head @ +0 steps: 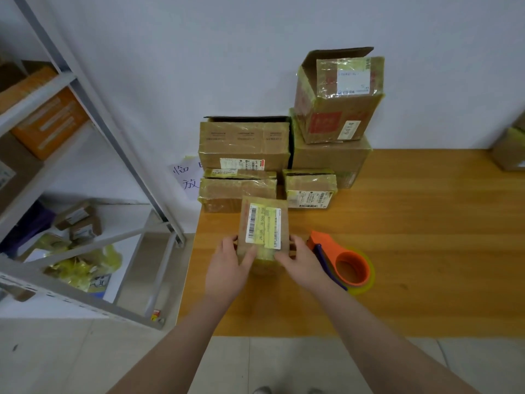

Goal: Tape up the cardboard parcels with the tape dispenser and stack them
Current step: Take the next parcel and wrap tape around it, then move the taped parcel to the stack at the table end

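The wooden table (426,251) carries stacked parcels (244,143) at twelve o'clock. The small parcel (262,226) lies at centre, the tape dispenser (349,265) at its four o'clock, unheld. The left hand (227,265) grips its nine o'clock edge, the right hand (301,260) its three o'clock edge. Likely steadying it for taping; next, the right hand should fetch the dispenser.

Grey metal shelving rack (113,140) at left: orange boxes (48,123) on an upper shelf, yellow plastic bag (85,268) lower down. Handwritten paper note (186,177) on the white wall (199,52), beside the wooden table (412,237).
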